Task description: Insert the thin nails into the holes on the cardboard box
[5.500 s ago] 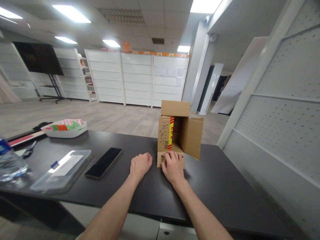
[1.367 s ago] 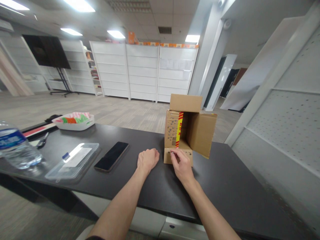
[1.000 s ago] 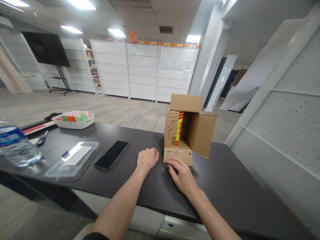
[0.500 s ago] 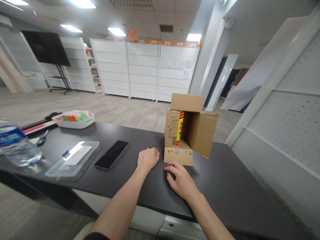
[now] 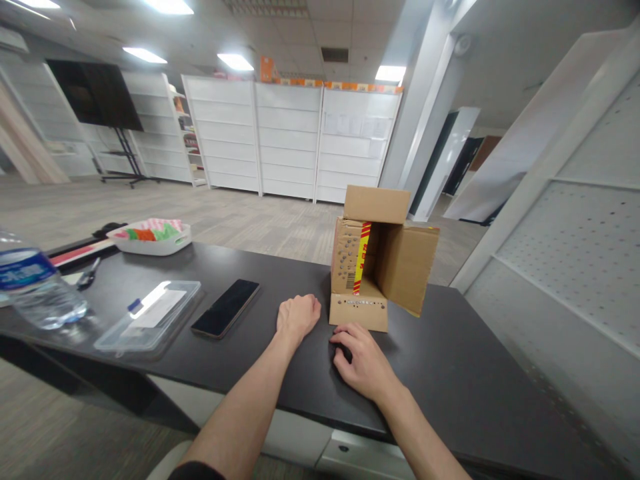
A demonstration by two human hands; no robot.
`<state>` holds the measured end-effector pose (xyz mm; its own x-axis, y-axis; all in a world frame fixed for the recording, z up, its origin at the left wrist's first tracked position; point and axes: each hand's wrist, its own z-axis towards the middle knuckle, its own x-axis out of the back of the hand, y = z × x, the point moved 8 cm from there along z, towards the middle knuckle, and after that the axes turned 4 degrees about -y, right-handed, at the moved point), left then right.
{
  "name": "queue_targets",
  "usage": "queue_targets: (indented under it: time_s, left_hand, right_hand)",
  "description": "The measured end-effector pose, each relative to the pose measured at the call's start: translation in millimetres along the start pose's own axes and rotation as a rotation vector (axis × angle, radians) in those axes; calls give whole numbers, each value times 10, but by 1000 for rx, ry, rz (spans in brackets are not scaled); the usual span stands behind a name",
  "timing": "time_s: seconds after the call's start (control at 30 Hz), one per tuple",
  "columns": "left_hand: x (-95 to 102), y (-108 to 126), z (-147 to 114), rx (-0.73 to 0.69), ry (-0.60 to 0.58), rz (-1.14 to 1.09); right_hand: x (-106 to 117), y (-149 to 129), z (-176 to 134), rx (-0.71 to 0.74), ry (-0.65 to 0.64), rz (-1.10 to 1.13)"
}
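Observation:
My left hand (image 5: 299,316) rests on the dark table, closed in a loose fist, with nothing seen sticking out of it. To its right, my right hand (image 5: 361,360) lies with curved fingers, thumb apart from them and a dark gap between. Just beyond my right fingers stands an open cardboard box (image 5: 345,257), its mouth towards me and its flaps spread out. Yellow and red tape (image 5: 362,257) runs down the box's left flap, and a row of small shiny round pieces (image 5: 357,303) sits on the lower flap. Neither hand visibly touches the box.
Left of my hands lie a black phone (image 5: 226,308) and a clear plastic case (image 5: 150,317). A water bottle (image 5: 37,287) stands at the far left. Behind is a white basket (image 5: 155,246) with colourful contents. A perforated white panel (image 5: 590,233) borders the right side.
The view has shifted very slightly. Both hands and the box stay in place on the table.

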<state>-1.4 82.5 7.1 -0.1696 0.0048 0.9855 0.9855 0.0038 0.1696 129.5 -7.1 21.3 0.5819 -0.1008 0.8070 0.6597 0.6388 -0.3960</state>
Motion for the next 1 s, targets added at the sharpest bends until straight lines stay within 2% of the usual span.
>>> queue_targets:
  time_s: [1.0]
  left_hand:
    - [-27, -10, 10, -5, -4, 5]
  right_hand:
    - [-35, 17, -12, -17, -68, 52]
